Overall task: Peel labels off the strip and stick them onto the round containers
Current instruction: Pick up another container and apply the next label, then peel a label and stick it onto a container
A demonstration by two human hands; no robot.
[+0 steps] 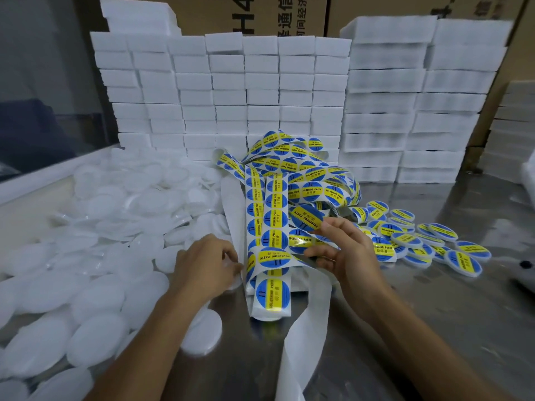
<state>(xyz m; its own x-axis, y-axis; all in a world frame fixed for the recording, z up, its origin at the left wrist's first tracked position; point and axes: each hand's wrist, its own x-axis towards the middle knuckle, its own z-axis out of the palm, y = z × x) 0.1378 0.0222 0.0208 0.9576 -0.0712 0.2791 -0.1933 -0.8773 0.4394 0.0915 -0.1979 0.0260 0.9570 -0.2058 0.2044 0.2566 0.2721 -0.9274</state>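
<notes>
The right hand (pixel 344 250) is raised a little above the surface (pixel 434 328) and pinches one round label (pixel 307 217) between the thumb and the fingertips; the label is blue with a yellow band and stands tilted, its printed side toward the camera. The left hand (pixel 207 264) lies lower, just beside the strip (pixel 269 227), with its fingers curled down at the edge of a plain round container (pixel 231 273) — whether it really grips the container I cannot tell, because the fingers hide the contact.

Between the two hands runs the strip of labels, a white backing paper with blue and yellow circles in a row. It folds over itself near the hands and goes back into a loose tangled heap (pixel 304 166) behind them. An empty piece of backing paper (pixel 301 337) hangs toward the camera between the forearms.

At the left there is a big pile of plain white containers (pixel 101 227), many overlapping each other. At the right, near the right hand, lies a group of labelled containers (pixel 419 238) — each one has the blue and yellow label on top.

Behind all this stand stacks of white boxes (pixel 231 91), and behind them brown cartons (pixel 260 13) with printed characters.
</notes>
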